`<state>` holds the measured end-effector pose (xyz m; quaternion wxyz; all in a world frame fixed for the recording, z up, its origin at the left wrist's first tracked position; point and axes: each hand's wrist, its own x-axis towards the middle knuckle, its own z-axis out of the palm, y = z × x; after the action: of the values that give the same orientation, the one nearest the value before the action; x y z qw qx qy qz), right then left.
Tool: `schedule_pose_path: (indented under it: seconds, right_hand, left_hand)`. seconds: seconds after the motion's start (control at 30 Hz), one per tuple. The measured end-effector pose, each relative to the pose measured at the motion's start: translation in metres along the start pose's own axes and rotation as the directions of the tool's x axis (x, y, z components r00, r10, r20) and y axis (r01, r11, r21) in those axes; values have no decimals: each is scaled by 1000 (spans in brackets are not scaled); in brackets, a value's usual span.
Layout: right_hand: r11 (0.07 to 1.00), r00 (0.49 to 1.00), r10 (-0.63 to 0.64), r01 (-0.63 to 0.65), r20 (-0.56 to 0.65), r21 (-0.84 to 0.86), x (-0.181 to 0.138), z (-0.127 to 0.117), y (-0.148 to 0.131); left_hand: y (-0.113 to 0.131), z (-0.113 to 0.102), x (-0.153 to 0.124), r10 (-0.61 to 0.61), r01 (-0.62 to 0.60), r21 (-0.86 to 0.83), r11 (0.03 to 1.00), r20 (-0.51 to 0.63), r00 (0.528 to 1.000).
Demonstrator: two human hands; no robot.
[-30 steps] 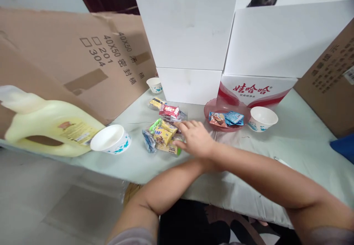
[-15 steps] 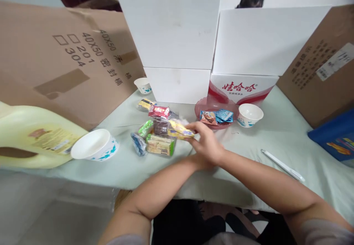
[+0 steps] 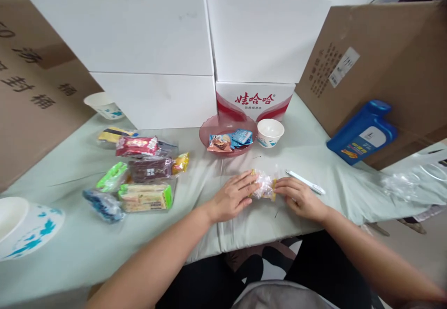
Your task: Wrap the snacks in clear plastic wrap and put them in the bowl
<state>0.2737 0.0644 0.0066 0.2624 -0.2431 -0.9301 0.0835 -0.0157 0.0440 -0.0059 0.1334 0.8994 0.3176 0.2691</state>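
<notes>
A small snack packet in clear and yellow wrapping (image 3: 263, 186) lies on the cloth in front of me, its middle bright with glare. My left hand (image 3: 233, 196) grips its left end, with the fingers laid over the wrapper. At the right end, the fingertips of my right hand (image 3: 302, 198) pinch the wrapper. Just behind the right fingers lies a white pen-like stick (image 3: 307, 182). To the left is a pile of wrapped snacks: a red packet (image 3: 136, 146), a dark brown packet (image 3: 150, 168), a green-ended biscuit packet (image 3: 145, 198) and several others.
A pink dish (image 3: 206, 134) holds several snack packets, beside a white paper bowl (image 3: 270, 134). Two more paper bowls stand at left. White boxes (image 3: 157, 99) and cardboard boxes (image 3: 401, 67) wall the table. A blue bottle (image 3: 363, 132) leans at right. Someone's head shows behind the boxes.
The yellow-wrapped packet has moved right, from the snack pile to the cloth in front of me. My hands, formerly together, now sit at its two ends. The view has turned right.
</notes>
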Motion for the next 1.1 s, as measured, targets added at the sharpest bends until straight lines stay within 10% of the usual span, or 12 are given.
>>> schedule_pose_path:
  seconds: [0.13,0.23,0.47,0.63,1.1]
  right_hand:
    - [896,910,335,-388,-242,-215,-26,-11,27]
    - [783,852,481,-524,-209,-336,-41,-11,42]
    - [918,915,318,-363,-249,-160,-6,-13,-9]
    - [937,991,133,-117,28,-329,21,-12,-33]
    - [804,892,372,-448,-256,-391,-53,-39,19]
  left_hand:
    - [0,4,-2,-21,20,15,1000,80,997]
    - [-3,6,-4,-38,37,11,999,67,997]
    - [-2,5,-3,-44,42,18,999,89,995]
    - [0,2,-3,-22,22,0,1000,62,998]
    - [16,-10,2,-117,106,-68,992,-187,975]
